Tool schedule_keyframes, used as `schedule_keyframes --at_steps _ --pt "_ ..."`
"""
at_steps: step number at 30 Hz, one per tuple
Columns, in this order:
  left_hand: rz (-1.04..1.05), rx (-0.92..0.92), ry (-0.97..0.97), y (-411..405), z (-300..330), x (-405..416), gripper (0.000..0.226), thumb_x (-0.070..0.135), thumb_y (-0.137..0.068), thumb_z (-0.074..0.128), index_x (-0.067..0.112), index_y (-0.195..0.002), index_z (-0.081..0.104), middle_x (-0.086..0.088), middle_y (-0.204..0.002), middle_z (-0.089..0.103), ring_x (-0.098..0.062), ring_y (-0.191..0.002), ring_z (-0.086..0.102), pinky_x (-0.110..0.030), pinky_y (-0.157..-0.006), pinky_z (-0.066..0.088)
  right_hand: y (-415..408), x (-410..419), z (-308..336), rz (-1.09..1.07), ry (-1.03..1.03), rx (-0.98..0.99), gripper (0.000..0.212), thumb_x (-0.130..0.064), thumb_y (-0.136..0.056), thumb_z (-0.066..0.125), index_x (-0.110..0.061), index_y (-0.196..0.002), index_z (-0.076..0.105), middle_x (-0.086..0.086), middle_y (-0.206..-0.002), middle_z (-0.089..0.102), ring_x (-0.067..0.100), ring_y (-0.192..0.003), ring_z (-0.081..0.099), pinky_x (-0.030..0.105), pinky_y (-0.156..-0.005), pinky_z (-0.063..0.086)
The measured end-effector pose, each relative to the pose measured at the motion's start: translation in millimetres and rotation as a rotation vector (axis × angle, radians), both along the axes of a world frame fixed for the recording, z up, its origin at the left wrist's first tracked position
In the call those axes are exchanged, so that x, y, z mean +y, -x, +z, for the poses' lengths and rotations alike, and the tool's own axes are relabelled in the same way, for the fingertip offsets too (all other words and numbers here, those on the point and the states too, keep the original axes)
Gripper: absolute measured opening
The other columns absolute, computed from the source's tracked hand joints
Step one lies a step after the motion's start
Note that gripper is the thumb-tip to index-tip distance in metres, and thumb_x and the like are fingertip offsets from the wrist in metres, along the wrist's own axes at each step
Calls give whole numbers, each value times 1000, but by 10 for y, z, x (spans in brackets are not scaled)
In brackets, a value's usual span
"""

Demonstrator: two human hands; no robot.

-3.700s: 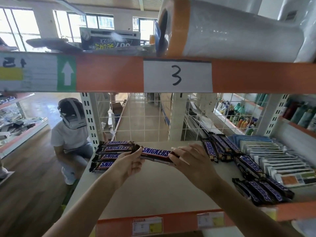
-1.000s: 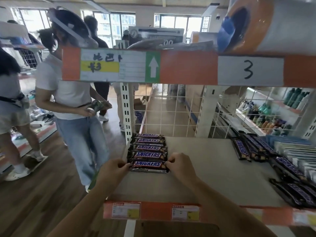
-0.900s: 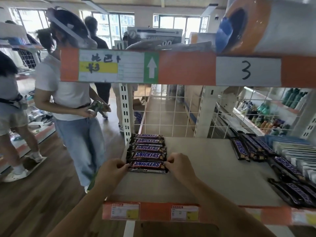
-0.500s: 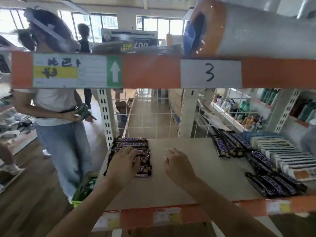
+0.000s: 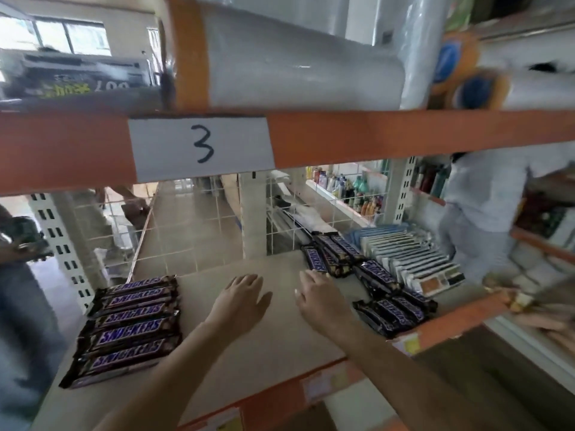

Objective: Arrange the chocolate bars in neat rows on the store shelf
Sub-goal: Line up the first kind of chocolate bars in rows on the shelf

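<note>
Having let go of the row (image 5: 127,328) at the shelf's (image 5: 249,362) left edge, both hands, the left (image 5: 244,301) and right (image 5: 317,297), fingers spread and empty, reach toward the loose bars (image 5: 385,293) at the right edge; another pickup seems next.

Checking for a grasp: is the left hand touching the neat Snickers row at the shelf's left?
Apart. The head view shows bare shelf between the left hand and the Snickers row.
</note>
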State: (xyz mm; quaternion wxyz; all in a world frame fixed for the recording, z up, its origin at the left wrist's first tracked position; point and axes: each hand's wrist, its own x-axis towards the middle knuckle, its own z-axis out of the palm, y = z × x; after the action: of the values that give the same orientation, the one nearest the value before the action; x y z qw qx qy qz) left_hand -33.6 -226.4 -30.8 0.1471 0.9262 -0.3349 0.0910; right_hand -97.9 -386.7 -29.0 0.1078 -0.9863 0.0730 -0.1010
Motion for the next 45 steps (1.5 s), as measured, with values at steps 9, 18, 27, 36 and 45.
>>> schedule_keyframes --at_steps 9,18,27,36,45 --pt "-78 -17 -27 -83 17 -626 48 43 -96 34 11 -128 50 -5 -135 49 -22 -126 43 -27 -105 30 -15 -560 49 -139 48 7 41 -27 -97 36 -7 -133 41 8 -135 48 21 -128 39 36 -112 23" --pt "-60 -29 -32 -239 39 -704 49 43 -95 36 11 -130 48 -5 -137 49 -23 -127 42 -29 -106 30 -305 -867 77 -260 83 44 46 -38 -96 39 -9 -132 42 7 -134 48 24 -127 42 45 -112 21" --pt "-5 -46 -45 -362 20 -551 50 43 -96 37 11 -134 46 -3 -137 49 -20 -128 43 -27 -108 29 -625 -933 4 -330 112 39 46 -41 -94 43 -8 -125 50 11 -131 48 27 -124 43 45 -107 32" --pt "24 -66 -7 -432 -12 -371 70 56 -87 19 10 -125 55 -5 -129 56 -23 -120 51 -32 -105 35 -829 -937 2 -410 114 92 44 -41 -95 43 -8 -121 57 16 -134 44 31 -125 40 45 -105 30" --pt "55 -88 -13 -453 -20 -177 86 60 -75 1 14 -124 55 -1 -126 57 -20 -120 50 -32 -105 32 -956 -964 22 -460 95 137 46 -35 -94 44 -6 -129 51 17 -135 43 32 -124 41 41 -103 32"
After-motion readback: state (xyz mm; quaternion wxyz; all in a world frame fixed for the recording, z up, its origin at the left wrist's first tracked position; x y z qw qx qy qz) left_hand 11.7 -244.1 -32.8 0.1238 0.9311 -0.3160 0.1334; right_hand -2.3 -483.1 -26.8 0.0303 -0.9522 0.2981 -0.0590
